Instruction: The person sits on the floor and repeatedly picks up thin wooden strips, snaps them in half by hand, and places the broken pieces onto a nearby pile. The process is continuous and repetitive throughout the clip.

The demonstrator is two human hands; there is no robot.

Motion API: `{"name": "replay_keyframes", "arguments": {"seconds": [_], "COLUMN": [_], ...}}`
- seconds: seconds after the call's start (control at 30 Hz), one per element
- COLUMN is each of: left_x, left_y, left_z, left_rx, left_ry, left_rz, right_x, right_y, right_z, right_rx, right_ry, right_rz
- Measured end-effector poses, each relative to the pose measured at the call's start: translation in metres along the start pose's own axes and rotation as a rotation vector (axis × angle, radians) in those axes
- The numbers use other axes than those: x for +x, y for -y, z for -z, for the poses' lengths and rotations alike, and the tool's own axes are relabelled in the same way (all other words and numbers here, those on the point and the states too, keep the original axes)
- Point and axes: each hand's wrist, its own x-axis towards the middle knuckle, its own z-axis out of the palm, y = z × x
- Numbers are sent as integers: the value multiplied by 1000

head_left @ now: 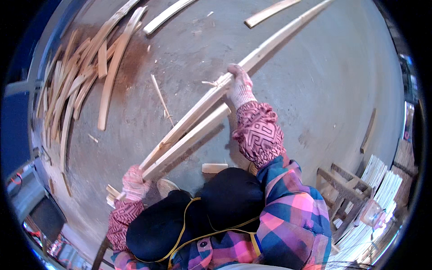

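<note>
A long pale wooden strip [270, 46] runs slantwise from lower left to upper right, with a splintered spot near its middle. My right hand [240, 84], in a knitted work glove with a pink patterned sleeve cover, is closed round this strip just past the splinters. Down at the lower left, my gloved left hand [134, 182] is closed on the near ends of the long strip and a shorter wooden strip [193, 137]. The two strips spread apart away from the left hand. The shorter strip's far end is free, below my right wrist. My left fingers are partly hidden.
A heap of loose wooden strips [72, 85] lies on the grey floor [342, 85] at the left. More strips lie at the far side, and a small wood block [214, 168] sits before my knees. At the lower right stand a wooden stool-like frame [344, 184] and stacked pale boards [382, 189].
</note>
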Motion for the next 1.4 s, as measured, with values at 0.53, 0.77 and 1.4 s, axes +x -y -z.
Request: {"name": "replay_keyframes", "arguments": {"seconds": [0.53,0.77,1.4], "left_x": [132,50,27], "left_y": [45,-30,-33], "left_z": [51,20,59], "left_rx": [81,-60,-2], "left_ry": [-587,-655,580], "left_rz": [-566,-328,-68], "right_x": [-144,-120,-12], "right_y": [52,119,19], "right_z": [95,-43,97], "right_rx": [349,-126,-776], "right_ry": [524,372,-315], "right_rz": [-195,762,132]}}
